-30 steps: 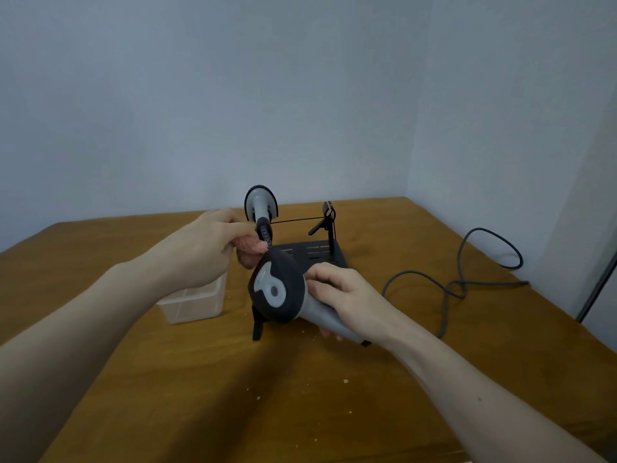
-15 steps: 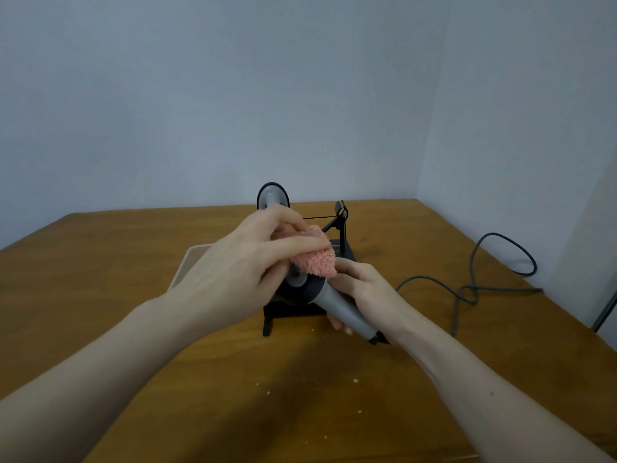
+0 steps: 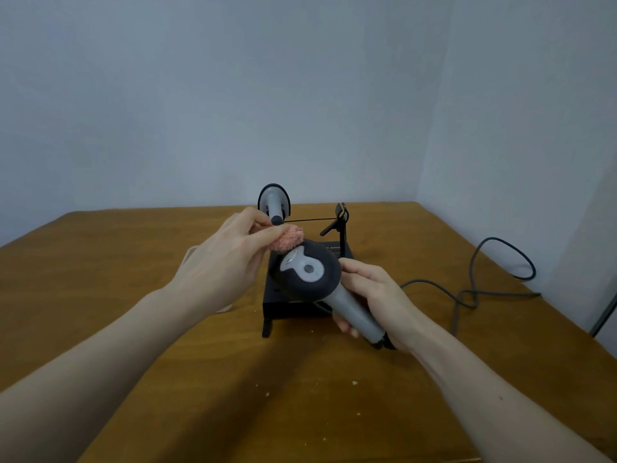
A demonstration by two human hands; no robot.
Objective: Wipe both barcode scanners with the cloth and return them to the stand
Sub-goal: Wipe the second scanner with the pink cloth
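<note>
The barcode scanner being wiped (image 3: 309, 274) is held above the black stand (image 3: 293, 305), its dark rounded head tilted up and toward the left, its grey handle running down to the right. The right hand (image 3: 377, 302) has its grip wrapped tight around that handle, fingers curled under it and thumb along the top. A bunched pink cloth (image 3: 287, 241) touches the upper edge of the scanner's head; the left hand (image 3: 223, 262) pinches it between thumb and fingertips, pressed together on the fabric. The second barcode scanner (image 3: 274, 202) sits upright at the far left of the stand, head up and facing away, just behind the left hand's fingers. A thin black bar runs from it to the stand's far right post (image 3: 341, 225). The stand rests on the wooden desk (image 3: 100, 262). A grey cable (image 3: 467, 289) loops across the desk to the right, near the wall. Part of a pale container edge (image 3: 188, 253) shows behind the left hand, mostly hidden. A few light crumbs (image 3: 354, 382) lie on the near desk.
</note>
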